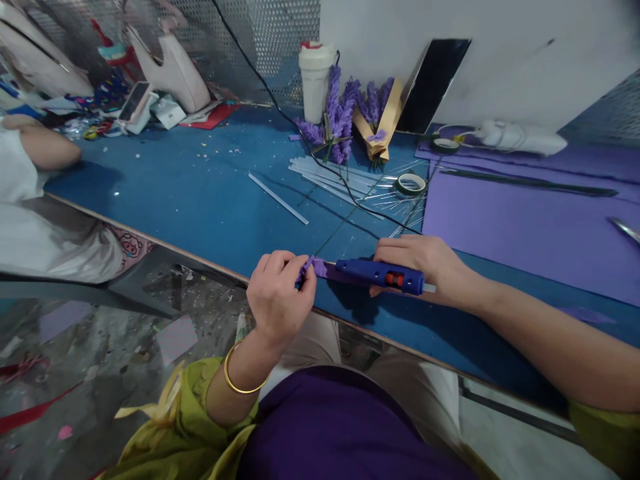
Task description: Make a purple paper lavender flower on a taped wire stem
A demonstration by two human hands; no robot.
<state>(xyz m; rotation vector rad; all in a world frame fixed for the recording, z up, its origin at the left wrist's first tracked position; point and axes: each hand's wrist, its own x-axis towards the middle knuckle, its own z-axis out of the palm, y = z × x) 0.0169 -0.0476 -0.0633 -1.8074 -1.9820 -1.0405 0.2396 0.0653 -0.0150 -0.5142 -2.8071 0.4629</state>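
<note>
My left hand (280,290) is closed at the front edge of the blue table, pinching a purple paper flower (309,264) on a thin green stem (334,233). My right hand (425,263) grips a blue hot glue gun (370,272), with a clear glue stick poking out of its back end. The gun's nozzle touches or nearly touches the purple strip beside my left fingertips; I cannot tell which. Beyond my hands, several glue sticks (330,179) lie with thin wires and a roll of green tape (410,183).
A black cable (300,130) crosses the table toward the glue gun. Purple paper sheets (500,227) cover the right side. At the back stand a white cup (316,83), purple flowers (341,113), a wrapped bouquet (379,127) and a dark tablet (435,87). Another person's arm (45,143) rests at left.
</note>
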